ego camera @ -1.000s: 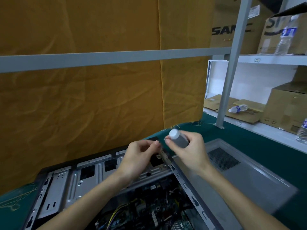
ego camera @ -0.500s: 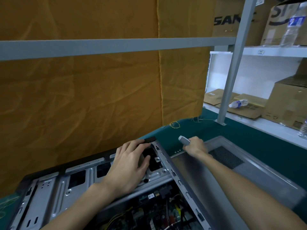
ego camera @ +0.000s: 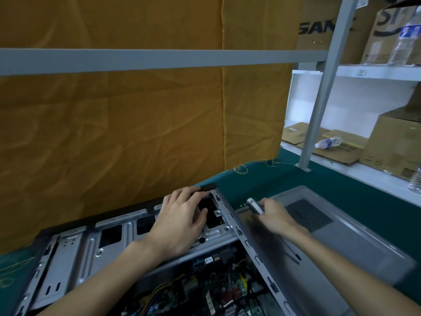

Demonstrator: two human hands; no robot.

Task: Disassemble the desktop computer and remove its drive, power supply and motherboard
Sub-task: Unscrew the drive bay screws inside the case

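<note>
I am pressing my left hand [ego camera: 182, 221], fingers spread flat, on the computer case's drive cage [ego camera: 95, 245] at lower centre, while my right hand [ego camera: 274, 215] is gripping a screwdriver [ego camera: 255, 205] over the removed side panel [ego camera: 341, 238].

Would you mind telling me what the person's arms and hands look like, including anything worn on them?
Both forearms are bare up to the frame edge, with no sleeves showing. The left hand and right hand carry no gloves, rings, watch or wristband that I can see.
</note>
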